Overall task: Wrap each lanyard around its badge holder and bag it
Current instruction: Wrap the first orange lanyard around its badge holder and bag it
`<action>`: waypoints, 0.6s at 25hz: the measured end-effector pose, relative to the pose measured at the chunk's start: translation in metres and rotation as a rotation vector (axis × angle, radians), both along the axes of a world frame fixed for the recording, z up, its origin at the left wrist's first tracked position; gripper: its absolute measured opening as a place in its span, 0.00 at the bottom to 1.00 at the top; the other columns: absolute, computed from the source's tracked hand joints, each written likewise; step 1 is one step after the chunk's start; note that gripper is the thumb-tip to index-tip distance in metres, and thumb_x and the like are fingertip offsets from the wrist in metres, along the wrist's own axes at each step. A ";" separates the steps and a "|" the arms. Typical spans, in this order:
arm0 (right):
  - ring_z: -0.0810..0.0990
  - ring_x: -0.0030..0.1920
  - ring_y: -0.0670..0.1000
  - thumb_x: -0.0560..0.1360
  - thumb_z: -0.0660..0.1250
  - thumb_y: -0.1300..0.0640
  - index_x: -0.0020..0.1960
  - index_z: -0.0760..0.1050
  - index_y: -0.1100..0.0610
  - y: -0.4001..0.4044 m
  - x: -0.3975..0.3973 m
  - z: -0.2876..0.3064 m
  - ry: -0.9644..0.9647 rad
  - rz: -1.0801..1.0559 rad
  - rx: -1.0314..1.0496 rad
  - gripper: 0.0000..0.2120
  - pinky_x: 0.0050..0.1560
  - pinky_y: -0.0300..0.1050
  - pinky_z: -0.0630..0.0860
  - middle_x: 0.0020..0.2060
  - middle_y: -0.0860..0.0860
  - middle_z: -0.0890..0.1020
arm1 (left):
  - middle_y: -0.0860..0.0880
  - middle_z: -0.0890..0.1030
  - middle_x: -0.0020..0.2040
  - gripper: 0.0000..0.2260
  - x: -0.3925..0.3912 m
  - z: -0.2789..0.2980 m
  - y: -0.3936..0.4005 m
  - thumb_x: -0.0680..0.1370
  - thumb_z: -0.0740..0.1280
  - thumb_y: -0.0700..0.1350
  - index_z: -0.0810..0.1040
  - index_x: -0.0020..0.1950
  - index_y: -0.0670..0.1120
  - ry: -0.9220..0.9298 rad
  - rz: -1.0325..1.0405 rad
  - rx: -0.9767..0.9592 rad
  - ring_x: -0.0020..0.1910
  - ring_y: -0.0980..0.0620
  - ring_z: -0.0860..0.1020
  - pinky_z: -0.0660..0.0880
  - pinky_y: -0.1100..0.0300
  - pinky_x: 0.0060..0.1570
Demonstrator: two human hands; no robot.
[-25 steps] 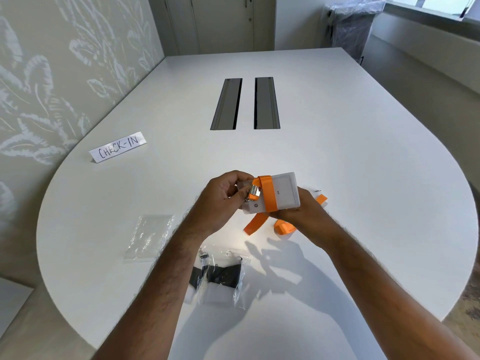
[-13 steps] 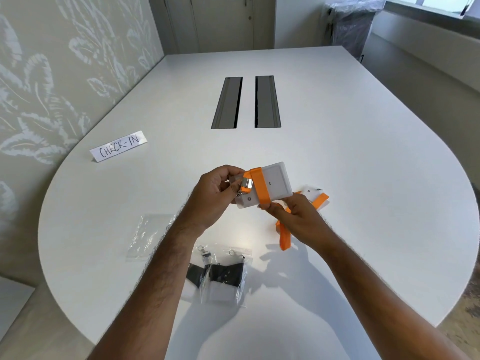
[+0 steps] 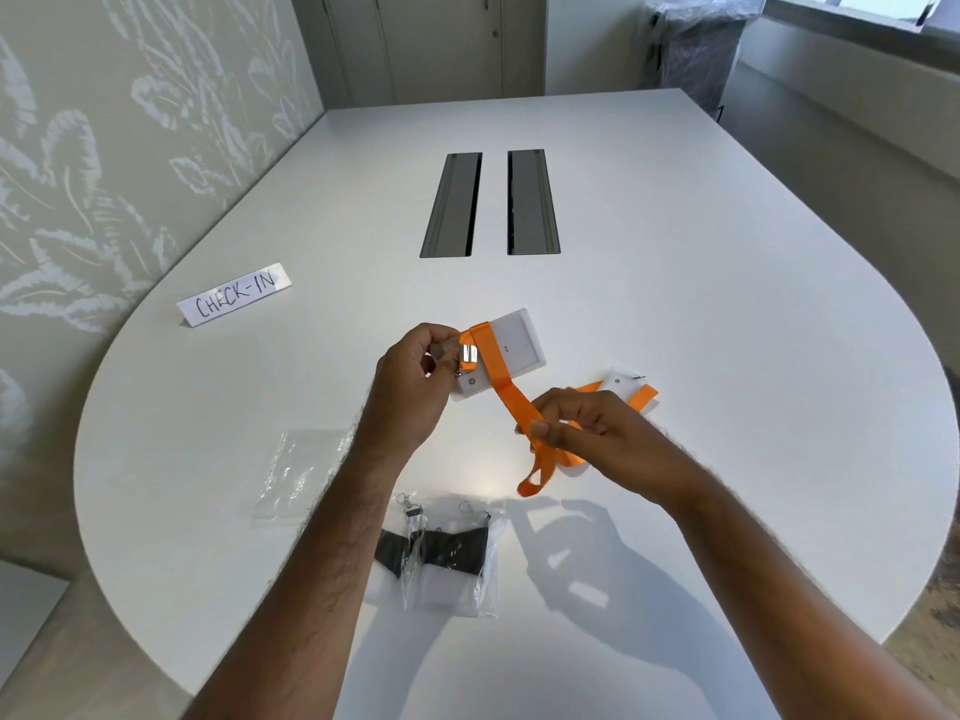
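Ahead of the fingers: bare table point(image 3: 675, 283) up to two recessed cable slots point(image 3: 491, 202).
Left of the fingers: open table as far as the CHECK-IN sign point(image 3: 235, 295).
Near side, left: empty clear bag point(image 3: 301, 472) lying flat.
Near side, centre: two bagged black lanyards point(image 3: 441, 556).
Just right of the fingers: second badge holder with orange lanyard point(image 3: 631, 394), lying flat.

Orange woven-cloth lanyard point(image 3: 506, 394) with a shiny metal clip point(image 3: 469, 352); matt white plastic holder point(image 3: 519, 340); glossy clear bags point(image 3: 452, 558); smooth matt tabletop point(image 3: 675, 304).
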State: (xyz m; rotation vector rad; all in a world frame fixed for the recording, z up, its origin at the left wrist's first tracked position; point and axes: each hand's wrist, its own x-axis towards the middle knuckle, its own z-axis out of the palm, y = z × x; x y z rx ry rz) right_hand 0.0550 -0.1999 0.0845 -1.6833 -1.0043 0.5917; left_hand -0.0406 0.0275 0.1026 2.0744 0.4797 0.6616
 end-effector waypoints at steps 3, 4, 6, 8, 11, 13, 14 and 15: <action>0.88 0.54 0.55 0.80 0.67 0.43 0.46 0.85 0.51 -0.002 -0.004 0.010 0.194 0.022 0.096 0.14 0.59 0.51 0.81 0.49 0.52 0.89 | 0.53 0.83 0.54 0.05 0.002 -0.003 -0.001 0.84 0.67 0.43 0.79 0.60 0.49 0.014 0.025 0.130 0.51 0.56 0.82 0.75 0.75 0.42; 0.88 0.52 0.56 0.82 0.67 0.45 0.47 0.85 0.52 -0.002 -0.005 0.013 0.247 0.041 0.146 0.14 0.56 0.49 0.81 0.47 0.54 0.89 | 0.52 0.83 0.54 0.06 0.002 -0.003 -0.003 0.84 0.67 0.42 0.79 0.60 0.48 0.016 0.024 0.176 0.52 0.55 0.81 0.75 0.74 0.44; 0.87 0.46 0.56 0.84 0.66 0.50 0.47 0.84 0.54 0.002 -0.006 0.019 0.313 0.058 0.233 0.13 0.50 0.45 0.82 0.42 0.56 0.87 | 0.50 0.84 0.56 0.07 0.002 -0.001 -0.009 0.84 0.66 0.41 0.80 0.61 0.46 0.004 -0.003 0.257 0.53 0.55 0.80 0.74 0.73 0.47; 0.85 0.40 0.54 0.85 0.65 0.51 0.45 0.84 0.55 0.008 -0.004 0.025 0.310 -0.021 0.279 0.14 0.45 0.43 0.82 0.37 0.54 0.85 | 0.47 0.84 0.57 0.08 0.003 0.000 -0.016 0.84 0.66 0.40 0.80 0.62 0.43 -0.013 -0.066 0.335 0.54 0.53 0.81 0.73 0.73 0.52; 0.80 0.31 0.50 0.85 0.67 0.49 0.41 0.83 0.55 0.017 0.004 0.031 0.206 -0.211 0.270 0.17 0.39 0.42 0.80 0.29 0.49 0.81 | 0.45 0.84 0.59 0.10 0.001 -0.003 -0.026 0.84 0.67 0.41 0.80 0.64 0.42 0.030 -0.180 0.391 0.57 0.50 0.82 0.71 0.72 0.56; 0.77 0.28 0.48 0.84 0.69 0.49 0.38 0.84 0.51 0.020 0.007 0.033 0.135 -0.300 0.248 0.17 0.35 0.38 0.77 0.27 0.48 0.79 | 0.46 0.84 0.60 0.10 0.000 -0.003 -0.029 0.83 0.68 0.41 0.81 0.64 0.42 0.049 -0.238 0.400 0.57 0.50 0.82 0.71 0.75 0.56; 0.77 0.29 0.45 0.83 0.70 0.49 0.38 0.85 0.49 0.020 0.007 0.033 0.080 -0.340 0.235 0.16 0.34 0.35 0.76 0.28 0.46 0.81 | 0.47 0.84 0.59 0.10 0.000 -0.003 -0.029 0.84 0.67 0.40 0.81 0.64 0.42 0.046 -0.263 0.399 0.56 0.52 0.81 0.70 0.78 0.55; 0.78 0.30 0.42 0.82 0.71 0.49 0.39 0.86 0.48 0.020 0.008 0.033 0.022 -0.374 0.218 0.14 0.35 0.32 0.75 0.29 0.44 0.83 | 0.47 0.84 0.59 0.09 0.000 -0.002 -0.028 0.84 0.67 0.40 0.81 0.63 0.43 0.042 -0.281 0.403 0.55 0.54 0.81 0.70 0.80 0.53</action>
